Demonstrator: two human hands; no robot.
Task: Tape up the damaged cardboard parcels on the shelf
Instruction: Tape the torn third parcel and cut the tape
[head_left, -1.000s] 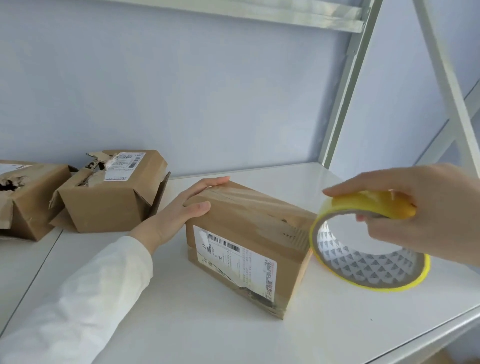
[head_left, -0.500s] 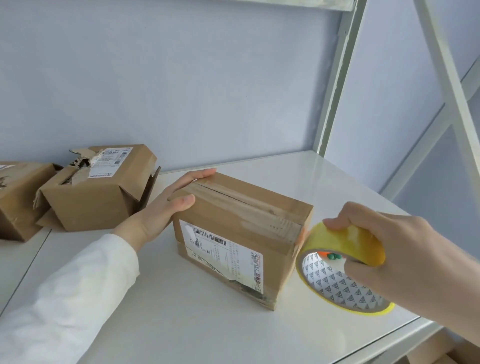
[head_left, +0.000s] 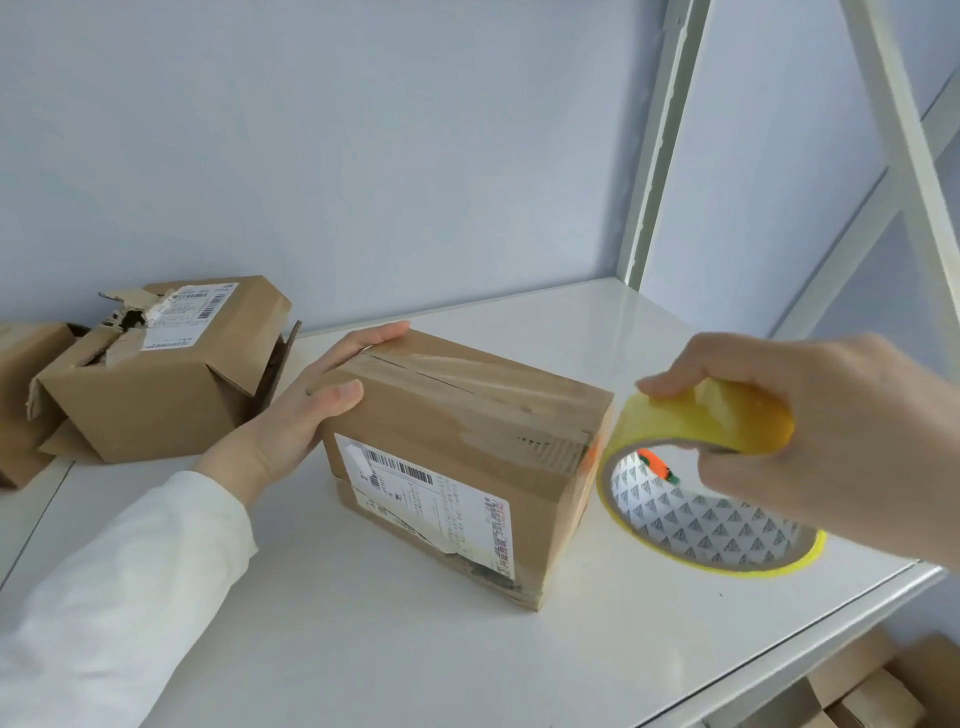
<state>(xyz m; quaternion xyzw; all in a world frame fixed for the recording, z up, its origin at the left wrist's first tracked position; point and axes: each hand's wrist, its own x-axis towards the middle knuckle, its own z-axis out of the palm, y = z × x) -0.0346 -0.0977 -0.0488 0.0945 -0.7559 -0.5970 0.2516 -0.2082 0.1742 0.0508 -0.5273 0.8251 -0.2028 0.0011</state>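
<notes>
The right hand (head_left: 831, 441), grip curled round the yellow tape roll (head_left: 727, 415), had dropped beside the cardboard parcel (head_left: 467, 431), which the flat left hand (head_left: 311, 415) braced, seemingly ready for taping.

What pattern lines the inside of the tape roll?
Grey triangles on white inside the tape roll; head view.

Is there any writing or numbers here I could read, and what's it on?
Front parcel label: barcode and print, too blurred to read.
Torn parcel label: barcode, print too small.
Tape roll core: triangle pattern, no legible words.
</notes>
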